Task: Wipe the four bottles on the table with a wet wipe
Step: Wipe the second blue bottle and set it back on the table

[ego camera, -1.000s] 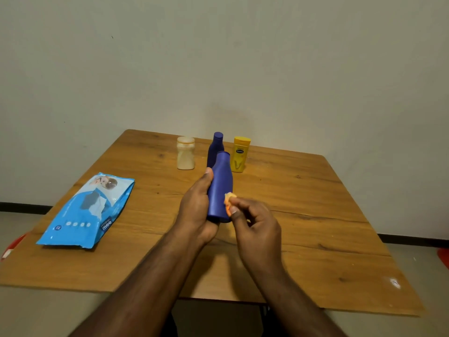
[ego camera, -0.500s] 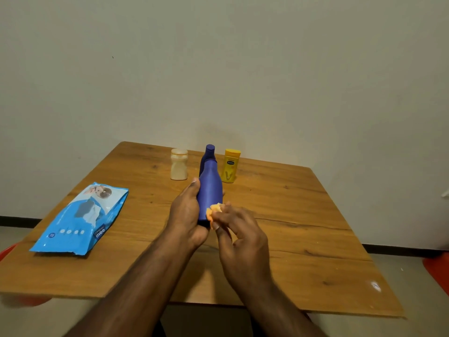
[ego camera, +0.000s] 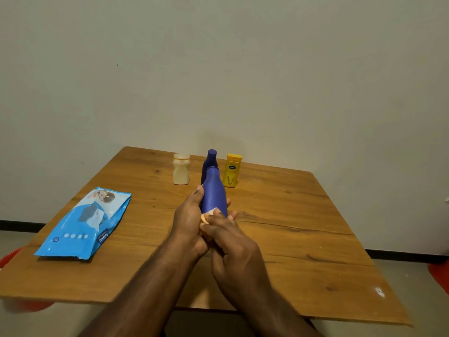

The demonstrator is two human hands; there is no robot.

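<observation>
My left hand (ego camera: 188, 221) grips the blue bottle (ego camera: 213, 193) low on its body, thumb up the left side, fingertips (ego camera: 228, 203) curling round and peeking out on the right. Bottle is off the table (ego camera: 279, 215), tilted with its neck pointing away from me. My right hand (ego camera: 233, 244) pinches the wet wipe (ego camera: 206, 217), a small pale orange wad, and presses it on the bottle's lower front, right against my left palm.

Versus a second ago: wipe sat on the bottle's right side, right hand clear of the left. Half a second ago it had slid lower and further left. Now it is at the bottom edge of the visible blue, and my right hand overlaps the left, knuckles covering the bottle's base. Left grip looks the same throughout. The view has shifted a bit too; the held bottle's neck now overlaps the second blue bottle (ego camera: 211, 158) behind it.

Outward: three bottles stand upright near the far edge, untouched across all frames: cream bottle (ego camera: 181, 172) on the left, second blue bottle in the middle, yellow bottle (ego camera: 232, 170) on the right. Wipes pack (ego camera: 85, 223), blue, lies flat at the left side of the table, well apart from my hands, same spot as before. Something red (ego camera: 9, 259) shows at floor level past the left edge, another red patch (ego camera: 439, 276) at the right; cannot tell what they are.
</observation>
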